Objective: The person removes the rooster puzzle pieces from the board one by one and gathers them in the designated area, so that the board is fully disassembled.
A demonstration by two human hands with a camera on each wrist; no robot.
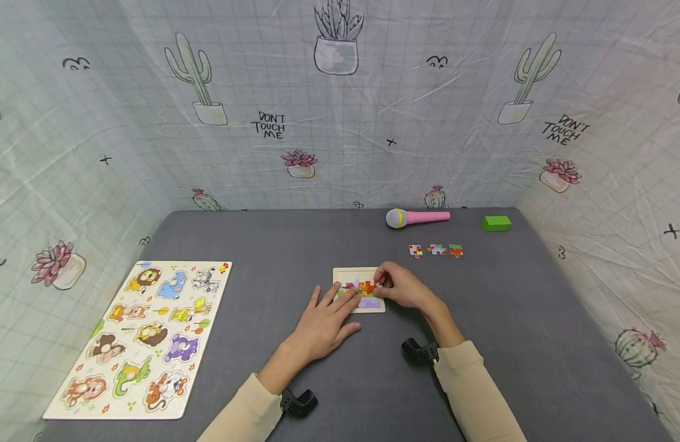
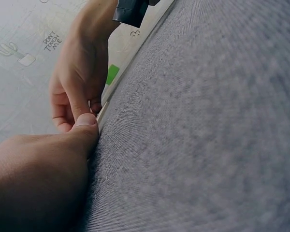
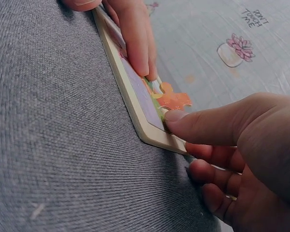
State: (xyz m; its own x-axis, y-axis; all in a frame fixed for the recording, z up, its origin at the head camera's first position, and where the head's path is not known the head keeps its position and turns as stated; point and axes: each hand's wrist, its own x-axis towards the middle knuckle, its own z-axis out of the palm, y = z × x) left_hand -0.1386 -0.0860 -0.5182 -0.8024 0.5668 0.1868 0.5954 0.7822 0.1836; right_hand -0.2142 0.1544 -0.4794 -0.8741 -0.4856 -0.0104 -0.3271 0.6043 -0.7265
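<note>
A small wooden puzzle tray [image 1: 359, 309] lies on the table, with colourful picture pieces in it. My left hand [image 1: 324, 325] rests on its left side, straight fingers lying over the pieces. At the tray's right side, my right hand [image 1: 405, 287] pinches a jigsaw piece between thumb and forefinger; the hand hides part of it. The right wrist view shows an orange piece [image 3: 173, 99] tilted up out of the tray beside the right thumb [image 3: 183, 123]. In the left wrist view the tray is nearly hidden behind the left thumb [image 2: 87, 121].
Loose jigsaw pieces [image 1: 436, 249] lie beyond the tray to the right. Farther back are a pink toy microphone [image 1: 427, 217] and a green block [image 1: 496, 223]. A large animal puzzle board [image 1: 169, 344] lies on the left. Patterned cloth walls [image 1: 340, 123] stand around the table.
</note>
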